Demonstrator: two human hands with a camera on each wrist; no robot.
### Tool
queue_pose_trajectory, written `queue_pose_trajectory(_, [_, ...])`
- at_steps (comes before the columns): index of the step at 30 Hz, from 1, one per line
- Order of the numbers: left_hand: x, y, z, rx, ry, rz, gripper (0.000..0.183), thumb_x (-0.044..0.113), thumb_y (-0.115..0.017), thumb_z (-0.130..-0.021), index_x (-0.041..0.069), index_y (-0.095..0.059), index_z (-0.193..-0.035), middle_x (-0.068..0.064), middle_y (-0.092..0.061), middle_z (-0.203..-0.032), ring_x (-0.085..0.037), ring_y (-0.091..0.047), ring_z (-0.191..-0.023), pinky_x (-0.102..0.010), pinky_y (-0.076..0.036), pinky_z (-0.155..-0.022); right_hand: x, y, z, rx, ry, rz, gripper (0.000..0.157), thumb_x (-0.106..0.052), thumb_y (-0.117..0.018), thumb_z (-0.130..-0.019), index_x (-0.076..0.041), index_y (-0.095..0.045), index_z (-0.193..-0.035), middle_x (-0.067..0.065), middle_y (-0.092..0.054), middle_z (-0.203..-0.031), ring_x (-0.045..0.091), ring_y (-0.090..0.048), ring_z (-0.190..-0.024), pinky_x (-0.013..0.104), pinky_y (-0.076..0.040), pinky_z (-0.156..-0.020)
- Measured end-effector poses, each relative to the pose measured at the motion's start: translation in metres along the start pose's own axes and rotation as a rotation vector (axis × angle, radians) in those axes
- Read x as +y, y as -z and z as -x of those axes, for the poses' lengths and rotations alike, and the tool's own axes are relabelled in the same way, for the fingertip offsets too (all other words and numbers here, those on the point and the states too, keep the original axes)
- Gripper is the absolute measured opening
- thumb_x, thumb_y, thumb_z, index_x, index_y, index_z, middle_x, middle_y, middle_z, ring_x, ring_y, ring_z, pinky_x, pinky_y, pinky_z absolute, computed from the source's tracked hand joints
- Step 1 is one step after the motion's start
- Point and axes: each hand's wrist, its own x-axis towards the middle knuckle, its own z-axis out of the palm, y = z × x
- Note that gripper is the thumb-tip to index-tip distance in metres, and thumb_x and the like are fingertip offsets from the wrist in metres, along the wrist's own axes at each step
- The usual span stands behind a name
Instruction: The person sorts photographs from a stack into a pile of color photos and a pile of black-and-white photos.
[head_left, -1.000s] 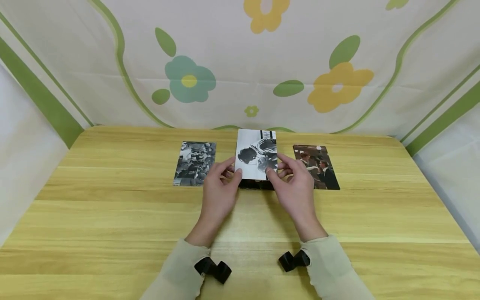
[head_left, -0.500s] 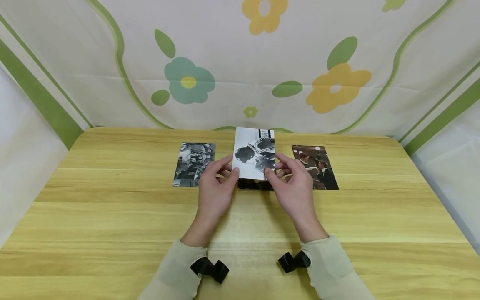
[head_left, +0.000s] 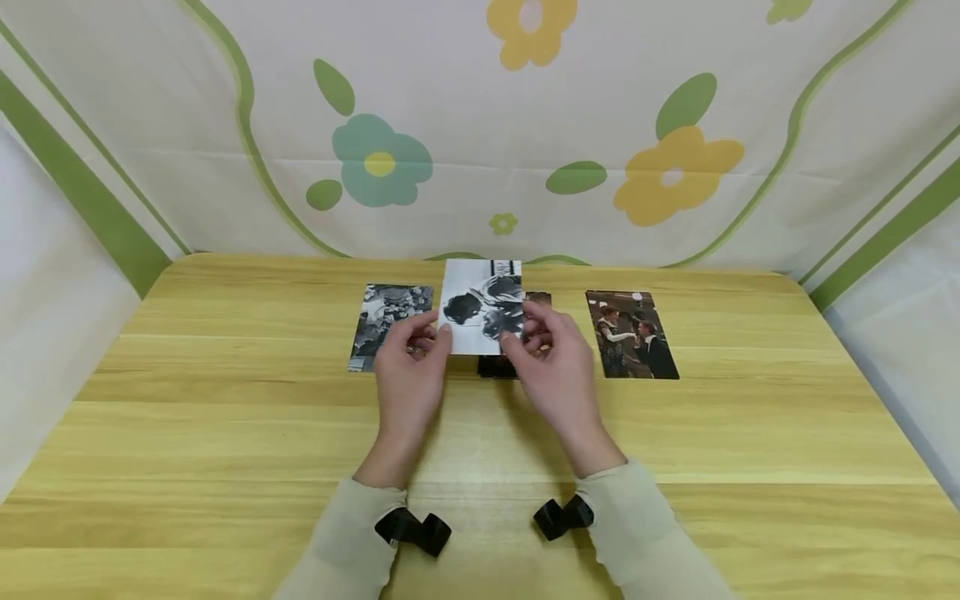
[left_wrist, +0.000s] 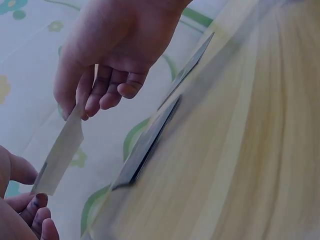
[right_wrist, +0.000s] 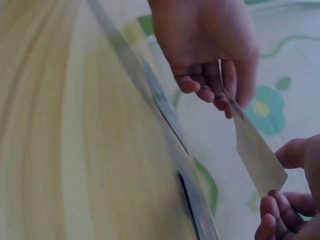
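A black-and-white photo card [head_left: 480, 308] is held up above the table, tilted toward the head camera. My left hand [head_left: 411, 367] pinches its left edge between thumb and fingers. On the opposite edge, my right hand [head_left: 551, 362] pinches it the same way. Both wrist views show the pale back of the photo card [left_wrist: 62, 150] [right_wrist: 257, 150] spanning the two hands, apart from the tabletop. Beneath it lies a dark stack of photo cards [head_left: 495, 367], mostly covered by the held card and the right hand.
To the left lies a black-and-white crowd photo card [head_left: 382, 321], partly behind the left hand. A colour photo card [head_left: 633, 337], seemingly atop others, lies at the right. The wooden table [head_left: 225, 433] meets a flowered curtain [head_left: 480, 125] at its back edge.
Both hands have moved left with the photo card, from over the middle stack toward the crowd card. More of the middle stack and all of the right colour card now show.
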Motion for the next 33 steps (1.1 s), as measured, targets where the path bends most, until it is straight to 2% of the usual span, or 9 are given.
queue_pose_trajectory(4, [-0.007, 0.017, -0.011, 0.106, 0.051, -0.011, 0.026, 0.002, -0.073, -0.094, 0.001, -0.078, -0.120, -0.011, -0.068, -0.102, -0.014, -0.058, -0.088, -0.016, -0.048, -0.074, -0.008, -0.027, 0.002, -0.074, 0.035, 0.016, 0.059, -0.020, -0.080, -0.097, -0.008, -0.060, -0.151, 0.006, -0.063, -0.116, 0.018, -0.063, -0.097, 0.028, -0.058, -0.084])
queue_pose_trajectory(8, [-0.013, 0.038, -0.024, 0.198, 0.119, 0.002, 0.028, 0.003, -0.070, -0.093, 0.001, -0.078, -0.119, -0.001, -0.065, -0.097, -0.010, -0.056, -0.087, -0.015, -0.048, -0.074, -0.019, -0.055, 0.003, -0.132, 0.058, 0.029, 0.063, -0.021, -0.078, -0.098, -0.005, -0.056, -0.154, 0.006, -0.063, -0.116, 0.017, -0.063, -0.096, 0.031, -0.058, -0.084])
queue_pose_trajectory(13, [-0.020, 0.055, -0.034, 0.294, 0.143, 0.022, 0.030, 0.003, -0.067, -0.091, 0.000, -0.078, -0.118, 0.009, -0.060, -0.092, -0.008, -0.055, -0.087, -0.017, -0.046, -0.076, -0.030, -0.081, 0.004, -0.174, 0.069, 0.018, 0.062, -0.022, -0.073, -0.100, -0.005, -0.053, -0.157, 0.006, -0.063, -0.120, 0.021, -0.064, -0.099, 0.032, -0.055, -0.086])
queue_pose_trajectory(16, [-0.021, 0.061, -0.037, 0.322, 0.149, 0.034, 0.031, 0.002, -0.066, -0.090, -0.001, -0.078, -0.118, 0.008, -0.059, -0.093, -0.008, -0.054, -0.088, -0.020, -0.045, -0.077, -0.035, -0.090, 0.005, -0.187, 0.077, 0.023, 0.062, -0.021, -0.072, -0.101, -0.006, -0.053, -0.157, 0.007, -0.062, -0.121, 0.020, -0.064, -0.099, 0.030, -0.053, -0.084])
queue_pose_trajectory(20, [-0.023, 0.066, -0.038, 0.310, 0.153, -0.017, 0.031, 0.003, -0.065, -0.091, -0.001, -0.078, -0.119, 0.004, -0.060, -0.095, -0.008, -0.053, -0.087, -0.021, -0.044, -0.077, -0.038, -0.095, 0.005, -0.189, 0.059, 0.041, 0.062, -0.017, -0.073, -0.098, -0.006, -0.054, -0.157, 0.006, -0.062, -0.120, 0.015, -0.063, -0.097, 0.029, -0.054, -0.084])
queue_pose_trajectory(24, [-0.029, 0.066, -0.038, 0.268, 0.125, -0.144, 0.030, 0.004, -0.065, -0.092, -0.003, -0.078, -0.118, -0.006, -0.062, -0.098, -0.011, -0.054, -0.085, -0.021, -0.043, -0.077, -0.037, -0.098, 0.005, -0.188, 0.014, 0.117, 0.062, -0.020, -0.074, -0.097, -0.006, -0.055, -0.155, 0.004, -0.062, -0.118, 0.015, -0.062, -0.092, 0.031, -0.055, -0.084])
queue_pose_trajectory(29, [-0.036, 0.066, -0.035, 0.212, 0.078, -0.267, 0.031, 0.003, -0.065, -0.091, -0.009, -0.076, -0.117, -0.023, -0.062, -0.105, -0.031, -0.053, -0.103, -0.033, -0.038, -0.087, -0.030, -0.104, 0.003, -0.220, -0.045, 0.322, 0.061, -0.028, -0.073, -0.096, -0.008, -0.060, -0.152, 0.002, -0.063, -0.116, 0.016, -0.060, -0.094, 0.035, -0.054, -0.085])
queue_pose_trajectory(33, [-0.040, 0.067, -0.033, 0.187, 0.066, -0.316, 0.032, 0.003, -0.066, -0.089, -0.012, -0.075, -0.116, -0.028, -0.061, -0.110, -0.043, -0.047, -0.116, -0.042, -0.036, -0.093, -0.029, -0.108, 0.001, -0.237, -0.049, 0.407, 0.060, -0.034, -0.073, -0.096, -0.010, -0.062, -0.151, 0.001, -0.064, -0.117, 0.018, -0.061, -0.098, 0.036, -0.055, -0.084])
